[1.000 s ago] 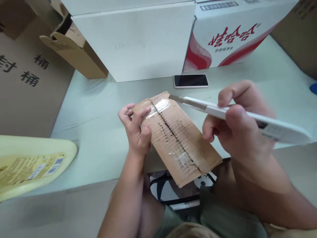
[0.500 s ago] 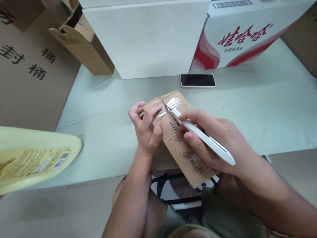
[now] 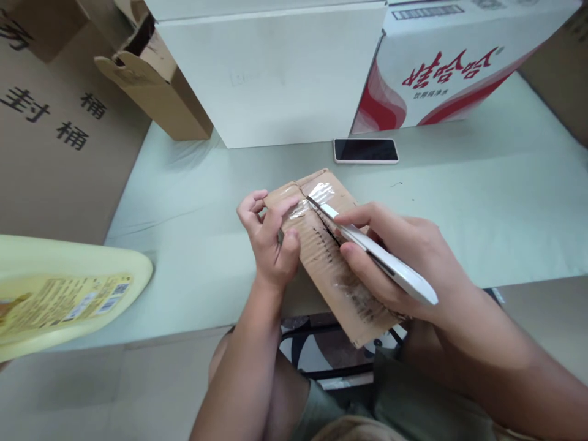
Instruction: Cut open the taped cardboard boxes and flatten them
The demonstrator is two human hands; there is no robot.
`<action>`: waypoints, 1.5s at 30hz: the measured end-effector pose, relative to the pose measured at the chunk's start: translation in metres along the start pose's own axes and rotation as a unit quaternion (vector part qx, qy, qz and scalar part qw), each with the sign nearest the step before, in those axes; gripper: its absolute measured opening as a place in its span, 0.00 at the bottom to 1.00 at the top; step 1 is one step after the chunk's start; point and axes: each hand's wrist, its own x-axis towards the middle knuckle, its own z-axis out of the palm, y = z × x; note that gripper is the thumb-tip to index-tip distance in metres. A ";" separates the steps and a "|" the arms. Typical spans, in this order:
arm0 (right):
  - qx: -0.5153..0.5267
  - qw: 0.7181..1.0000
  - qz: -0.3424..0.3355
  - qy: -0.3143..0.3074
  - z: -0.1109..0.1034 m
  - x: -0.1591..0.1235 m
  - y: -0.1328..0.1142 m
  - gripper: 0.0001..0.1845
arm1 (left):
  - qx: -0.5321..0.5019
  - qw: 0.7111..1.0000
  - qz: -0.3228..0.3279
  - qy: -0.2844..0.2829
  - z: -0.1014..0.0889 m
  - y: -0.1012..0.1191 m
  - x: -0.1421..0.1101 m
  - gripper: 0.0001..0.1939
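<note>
A small brown cardboard box [image 3: 331, 269] with clear tape across its top lies tilted over the table's front edge. My left hand [image 3: 273, 239] grips its upper left corner, fingers bent around the far side and thumb on top. In my right hand [image 3: 395, 257] is a white utility knife [image 3: 381, 254], held like a pen. Its dark blade points up and left and touches the taped seam near the box's far end. A dark slit runs along the seam below the blade. My right palm hides part of the box's right side.
A phone [image 3: 365, 150] lies on the pale green tabletop [image 3: 482, 202] beyond the box. Large white cartons [image 3: 275, 79] stand at the back, with an open brown carton [image 3: 169, 92] beside them. A yellow bottle [image 3: 92, 294] is at left, near a big brown carton [image 3: 55, 171].
The utility knife has turned slightly in my right hand, and more of its blade and the dark slit show. My left hand and the box stay nearly in place.
</note>
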 end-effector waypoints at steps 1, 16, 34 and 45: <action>-0.002 1.000 0.001 -0.001 0.000 0.000 0.000 0.07 | -0.002 1.000 0.000 -0.002 0.000 0.000 0.000 0.31; 0.016 1.000 0.020 -0.018 0.000 0.002 0.002 0.07 | 0.030 0.999 -0.009 0.004 0.001 0.001 0.002 0.35; 0.037 0.997 0.062 -0.028 0.000 0.005 0.005 0.11 | 0.003 0.999 0.036 0.024 0.003 -0.004 0.000 0.26; 0.167 0.976 0.110 0.087 -0.003 -0.006 0.003 0.05 | -0.012 0.999 0.010 0.043 0.005 -0.005 -0.001 0.28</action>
